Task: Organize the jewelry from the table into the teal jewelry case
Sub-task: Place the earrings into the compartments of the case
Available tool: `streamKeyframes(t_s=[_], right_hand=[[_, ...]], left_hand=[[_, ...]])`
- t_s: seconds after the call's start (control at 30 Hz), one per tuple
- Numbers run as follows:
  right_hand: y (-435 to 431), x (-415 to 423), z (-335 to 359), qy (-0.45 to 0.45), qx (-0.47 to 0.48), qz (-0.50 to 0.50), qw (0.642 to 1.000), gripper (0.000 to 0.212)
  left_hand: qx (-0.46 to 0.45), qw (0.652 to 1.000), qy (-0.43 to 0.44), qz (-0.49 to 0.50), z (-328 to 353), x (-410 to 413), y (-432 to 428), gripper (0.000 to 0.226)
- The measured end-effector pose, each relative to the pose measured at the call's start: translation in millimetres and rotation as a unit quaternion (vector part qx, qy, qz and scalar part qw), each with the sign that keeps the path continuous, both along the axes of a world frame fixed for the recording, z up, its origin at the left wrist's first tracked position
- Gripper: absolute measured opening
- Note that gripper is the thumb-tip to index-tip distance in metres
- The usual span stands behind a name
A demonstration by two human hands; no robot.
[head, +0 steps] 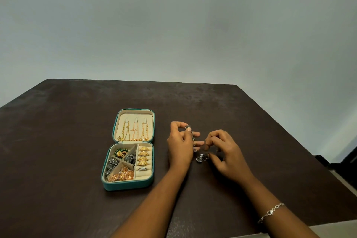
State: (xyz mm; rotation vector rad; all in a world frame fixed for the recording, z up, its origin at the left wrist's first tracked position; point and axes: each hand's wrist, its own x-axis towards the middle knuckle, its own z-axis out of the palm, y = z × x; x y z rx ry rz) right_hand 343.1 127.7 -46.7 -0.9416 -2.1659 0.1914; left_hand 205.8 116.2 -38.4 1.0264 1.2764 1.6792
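Note:
The teal jewelry case lies open on the dark table, left of my hands. Gold chains hang in its lid. Gold rings fill the ring slots, and earrings and coppery pieces sit in the triangular compartments. My left hand pinches a dark silver beaded piece that hangs down along its fingers. Another dark silver piece lies on the table between my hands. My right hand hovers over it with curled fingers; I cannot tell whether it holds anything.
The dark brown table stretches wide around the case, its right edge running diagonally. A silver bracelet is on my right wrist. A plain grey wall stands behind the table.

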Motion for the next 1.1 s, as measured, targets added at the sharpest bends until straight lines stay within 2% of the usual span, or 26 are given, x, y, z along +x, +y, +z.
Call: streamKeyframes(t_s=[0.1,0.17,0.23,0.43,0.53,0.73,0.87,0.97,1.1], right_hand=[[-0.5,0.7,0.5,-0.002,0.002,0.002,1.000,0.010],[-0.9,0.9,0.6,-0.013,0.004,0.008,1.000,0.010],[-1.4,0.5,0.9,-0.023,0.017,0.015,0.999,0.013],[-4.9,-4.0,0.8,-0.104,0.068,0.025,0.992,0.027],[-3.4,-4.7,-1.3,-0.159,0.077,0.024,0.984,0.024],[0.1,-4.6,-2.4,-0.179,0.062,0.027,0.981,0.015],[1.6,-4.3,-3.3,-0.144,0.055,0.022,0.988,0.015],[2.3,-3.6,-3.1,-0.061,0.030,0.016,0.998,0.007],[3.4,-2.5,-2.3,0.048,-0.033,-0.029,0.998,0.009]], left_hand=[[0.022,0.997,0.063,0.034,-3.0,-2.3,1.1,0.021],[0.031,0.988,0.133,0.067,-4.2,-3.0,1.7,0.019],[0.035,0.981,0.168,0.090,-4.5,-3.0,2.0,0.013],[0.062,0.984,0.146,0.085,-5.1,-6.8,3.1,0.015],[0.068,0.984,0.145,0.076,-4.9,-6.1,3.1,0.015],[0.067,0.987,0.132,0.064,-5.1,-6.7,4.6,0.017],[0.070,0.989,0.116,0.057,-3.6,-7.7,4.7,0.017],[0.064,0.992,0.098,0.041,-1.3,-6.4,3.1,0.023],[0.063,0.994,0.093,0.004,-0.2,-2.8,1.8,0.027]])
